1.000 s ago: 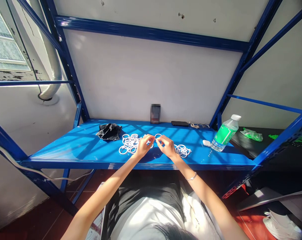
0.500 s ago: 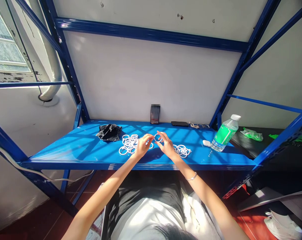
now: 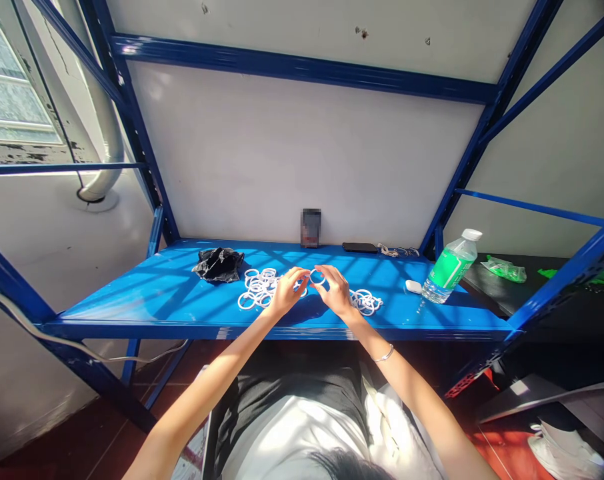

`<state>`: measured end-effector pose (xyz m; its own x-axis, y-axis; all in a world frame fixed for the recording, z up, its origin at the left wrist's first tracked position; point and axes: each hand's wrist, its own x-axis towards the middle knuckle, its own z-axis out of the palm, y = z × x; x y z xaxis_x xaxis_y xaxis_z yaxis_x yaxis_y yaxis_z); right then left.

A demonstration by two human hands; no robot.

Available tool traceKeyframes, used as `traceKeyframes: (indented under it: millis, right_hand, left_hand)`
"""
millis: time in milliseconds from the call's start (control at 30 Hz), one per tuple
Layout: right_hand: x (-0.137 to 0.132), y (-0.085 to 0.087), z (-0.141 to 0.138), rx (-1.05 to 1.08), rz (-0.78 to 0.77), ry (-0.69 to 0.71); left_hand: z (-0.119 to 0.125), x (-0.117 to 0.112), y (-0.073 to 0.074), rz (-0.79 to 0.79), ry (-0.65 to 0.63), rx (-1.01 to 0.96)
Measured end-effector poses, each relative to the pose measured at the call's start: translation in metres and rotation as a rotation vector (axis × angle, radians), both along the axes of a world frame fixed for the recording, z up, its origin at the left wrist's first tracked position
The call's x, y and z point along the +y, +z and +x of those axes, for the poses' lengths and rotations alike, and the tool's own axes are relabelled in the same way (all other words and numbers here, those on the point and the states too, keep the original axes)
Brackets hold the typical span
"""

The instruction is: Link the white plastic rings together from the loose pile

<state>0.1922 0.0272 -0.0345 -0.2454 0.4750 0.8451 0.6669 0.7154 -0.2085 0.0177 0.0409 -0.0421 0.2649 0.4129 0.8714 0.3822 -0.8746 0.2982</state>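
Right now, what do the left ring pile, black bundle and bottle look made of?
Left ring pile: plastic or rubber, smooth white; the rings look round, but that leaves it open.
Black bundle: likely thin plastic film, glossy; crumpled creases catch light.
Bottle: probably clear plastic, shiny; see-through wall around a green label.

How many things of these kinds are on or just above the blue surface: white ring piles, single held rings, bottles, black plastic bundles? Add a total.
White ring piles: 2
Held white ring: 1
Bottle: 1
Black plastic bundle: 1
Total: 5
(Rings within piles overlap too much to count.)
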Motion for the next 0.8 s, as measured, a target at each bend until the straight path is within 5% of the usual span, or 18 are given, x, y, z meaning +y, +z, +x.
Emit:
traceKeyframes:
  millis: [800]
  right_hand:
    - [-0.0041, 0.0018, -0.0013, -0.080, 0.007, -0.058]
  left_hand:
    - [-0.0016, -0.0027, 0.0046, -0.089, -0.031, -0.010]
